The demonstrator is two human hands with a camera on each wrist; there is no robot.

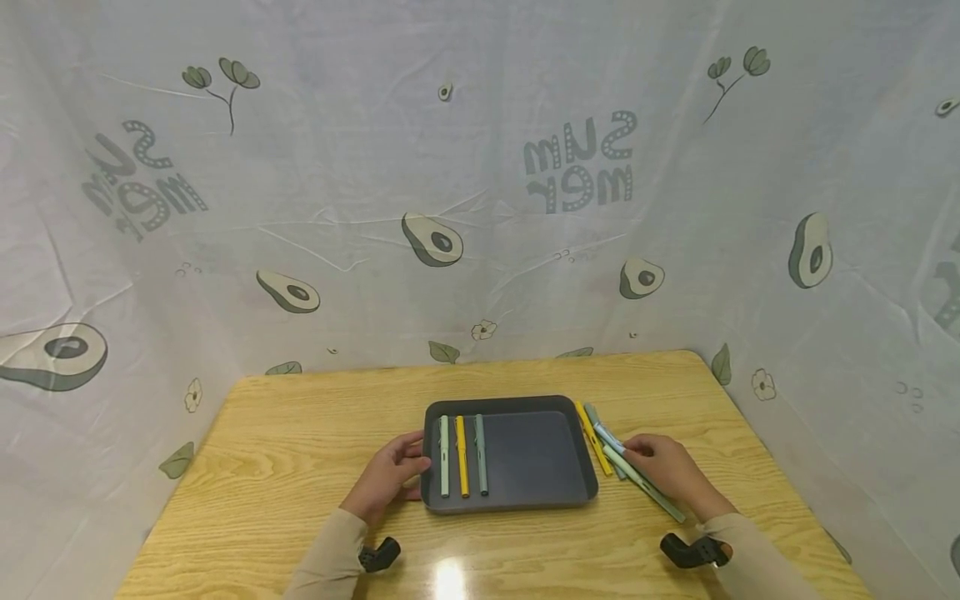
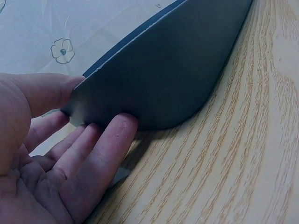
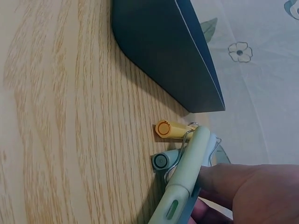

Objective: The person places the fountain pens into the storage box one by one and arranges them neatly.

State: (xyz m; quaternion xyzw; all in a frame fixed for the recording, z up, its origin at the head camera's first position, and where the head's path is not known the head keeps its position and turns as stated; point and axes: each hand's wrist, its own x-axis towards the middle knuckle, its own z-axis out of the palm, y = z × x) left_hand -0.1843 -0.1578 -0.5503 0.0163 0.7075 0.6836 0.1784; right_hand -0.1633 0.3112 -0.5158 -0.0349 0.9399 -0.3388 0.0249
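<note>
My left hand (image 1: 393,475) holds the left side of a dark grey tray (image 1: 517,506), its thumb at the rim and its fingers against the outer wall. Inside the tray, three pens lie side by side: a light green pen (image 1: 444,458), a yellow pen (image 1: 461,458) and a grey-green pen (image 1: 481,457). Right of the tray, my right hand (image 1: 667,471) pinches a light green pen (image 3: 194,158) among other pens. A light blue pen (image 1: 609,437) lies close behind it, partly hidden by the fingers. Another yellow pen (image 1: 592,437) and a teal pen (image 3: 163,160) lie beneath.
The wooden table (image 1: 315,433) carries the tray near its middle. A pale curtain (image 1: 480,292) printed with avocados hangs behind and along both sides of the table. Black wrist camera mounts (image 1: 378,554) sit at both sleeves.
</note>
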